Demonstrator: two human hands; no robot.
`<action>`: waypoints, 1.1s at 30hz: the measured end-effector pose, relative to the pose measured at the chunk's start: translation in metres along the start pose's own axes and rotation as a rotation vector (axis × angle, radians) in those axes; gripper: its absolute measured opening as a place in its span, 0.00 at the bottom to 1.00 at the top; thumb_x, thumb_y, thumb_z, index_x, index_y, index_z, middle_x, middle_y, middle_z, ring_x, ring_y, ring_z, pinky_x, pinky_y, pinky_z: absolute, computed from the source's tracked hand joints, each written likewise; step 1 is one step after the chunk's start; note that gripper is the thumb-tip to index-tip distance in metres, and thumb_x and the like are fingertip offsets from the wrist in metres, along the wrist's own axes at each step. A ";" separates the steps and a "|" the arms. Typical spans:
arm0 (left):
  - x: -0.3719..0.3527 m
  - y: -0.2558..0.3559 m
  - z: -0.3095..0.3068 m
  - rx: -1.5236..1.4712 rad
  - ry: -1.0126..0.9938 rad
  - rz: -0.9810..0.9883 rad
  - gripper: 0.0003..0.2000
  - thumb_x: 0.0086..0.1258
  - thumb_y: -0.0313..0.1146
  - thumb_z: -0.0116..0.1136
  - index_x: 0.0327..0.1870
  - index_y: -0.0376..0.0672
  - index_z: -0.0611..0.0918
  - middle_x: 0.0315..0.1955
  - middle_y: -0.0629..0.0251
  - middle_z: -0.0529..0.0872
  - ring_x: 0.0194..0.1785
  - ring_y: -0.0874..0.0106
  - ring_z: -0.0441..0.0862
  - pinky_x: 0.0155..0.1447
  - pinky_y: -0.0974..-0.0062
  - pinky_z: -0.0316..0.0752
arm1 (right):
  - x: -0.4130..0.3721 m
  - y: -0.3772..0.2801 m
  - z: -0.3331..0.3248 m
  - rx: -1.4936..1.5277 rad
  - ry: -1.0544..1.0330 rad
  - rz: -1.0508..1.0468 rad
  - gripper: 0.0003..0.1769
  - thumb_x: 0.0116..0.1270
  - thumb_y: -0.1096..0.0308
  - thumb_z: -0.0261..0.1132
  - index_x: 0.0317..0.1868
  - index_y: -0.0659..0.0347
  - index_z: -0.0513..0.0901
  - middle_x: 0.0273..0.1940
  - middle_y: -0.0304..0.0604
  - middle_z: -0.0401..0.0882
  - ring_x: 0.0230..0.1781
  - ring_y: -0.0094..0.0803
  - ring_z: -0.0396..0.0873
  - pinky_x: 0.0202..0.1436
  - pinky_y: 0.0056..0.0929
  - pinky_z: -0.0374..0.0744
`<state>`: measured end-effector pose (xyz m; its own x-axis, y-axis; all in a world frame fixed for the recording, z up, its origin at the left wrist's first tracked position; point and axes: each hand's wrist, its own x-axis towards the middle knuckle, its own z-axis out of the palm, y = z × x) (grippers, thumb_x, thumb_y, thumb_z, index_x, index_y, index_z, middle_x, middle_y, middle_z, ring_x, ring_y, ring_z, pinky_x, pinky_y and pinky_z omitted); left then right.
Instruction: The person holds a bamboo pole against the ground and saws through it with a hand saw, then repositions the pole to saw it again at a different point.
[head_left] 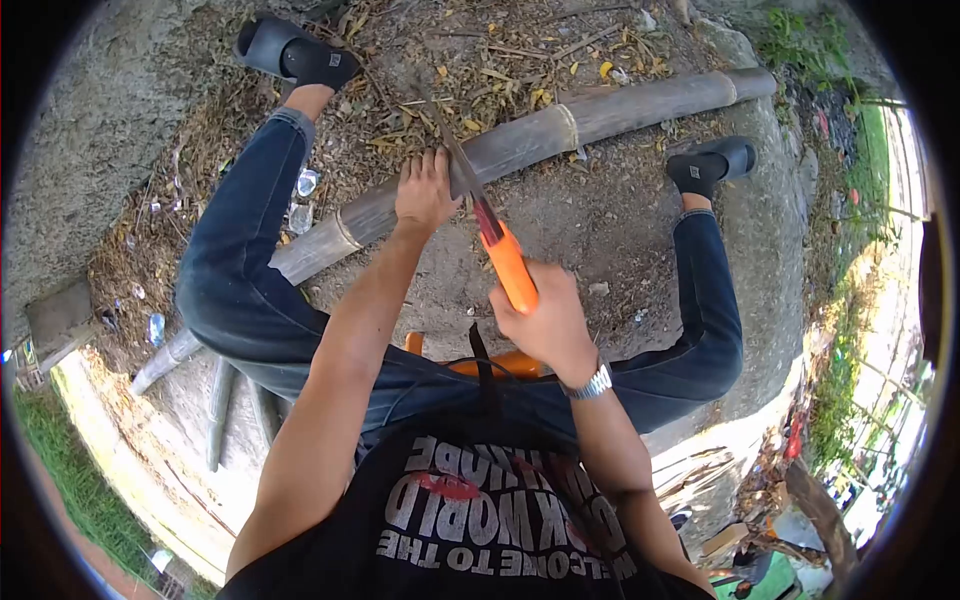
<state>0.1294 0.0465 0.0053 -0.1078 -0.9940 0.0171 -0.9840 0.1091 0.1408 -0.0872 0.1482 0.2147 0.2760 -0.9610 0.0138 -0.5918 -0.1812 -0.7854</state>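
Note:
A long grey bamboo pole (pixel 520 138) lies slanted across the ground in front of me, its pale node rings showing. My left hand (pixel 426 195) presses on it from above, fingers curled over its far side. In my right hand (pixel 552 315) is a handsaw (pixel 510 268), the fingers closed around its orange handle. The narrow dark blade crosses the bamboo just to the right of my left hand. Whether its teeth have cut in cannot be seen. A metal-banded watch sits on my right wrist.
My legs are spread to both sides, sandalled feet beyond the pole. Below me shows part of an orange seat (pixel 510 364). More bamboo pieces (pixel 220 405) lie at the lower left. Dry leaves (pixel 490 75) and litter cover the dirt. A concrete edge (pixel 765 250) runs along the right.

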 end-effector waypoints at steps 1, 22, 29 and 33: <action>0.000 0.002 0.004 0.035 0.028 -0.010 0.49 0.56 0.53 0.81 0.76 0.37 0.71 0.68 0.51 0.80 0.70 0.50 0.79 0.76 0.53 0.71 | -0.030 -0.009 -0.021 0.073 -0.028 0.110 0.07 0.61 0.72 0.72 0.36 0.66 0.84 0.26 0.55 0.82 0.27 0.59 0.83 0.33 0.48 0.81; -0.002 0.001 0.000 0.054 0.073 0.037 0.45 0.60 0.48 0.78 0.76 0.38 0.71 0.70 0.49 0.78 0.69 0.49 0.78 0.79 0.52 0.67 | 0.017 -0.004 0.007 -0.021 -0.014 0.122 0.06 0.62 0.78 0.71 0.32 0.67 0.81 0.24 0.53 0.79 0.20 0.53 0.76 0.28 0.45 0.74; -0.007 0.002 0.009 0.053 0.016 0.001 0.48 0.61 0.50 0.77 0.80 0.37 0.67 0.72 0.49 0.76 0.73 0.51 0.75 0.80 0.51 0.67 | -0.050 -0.041 -0.025 0.098 0.054 0.194 0.03 0.62 0.79 0.68 0.37 0.68 0.85 0.24 0.51 0.80 0.21 0.48 0.81 0.29 0.40 0.78; -0.007 -0.002 0.004 0.052 -0.023 0.020 0.48 0.62 0.53 0.76 0.79 0.37 0.67 0.71 0.48 0.77 0.72 0.50 0.77 0.80 0.51 0.68 | 0.020 -0.014 0.022 0.040 -0.013 0.135 0.09 0.64 0.73 0.69 0.29 0.67 0.78 0.23 0.57 0.77 0.19 0.55 0.77 0.28 0.45 0.75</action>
<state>0.1310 0.0531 0.0005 -0.1302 -0.9915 -0.0040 -0.9876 0.1293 0.0889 -0.0565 0.1357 0.2127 0.2057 -0.9733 -0.1020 -0.5938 -0.0413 -0.8035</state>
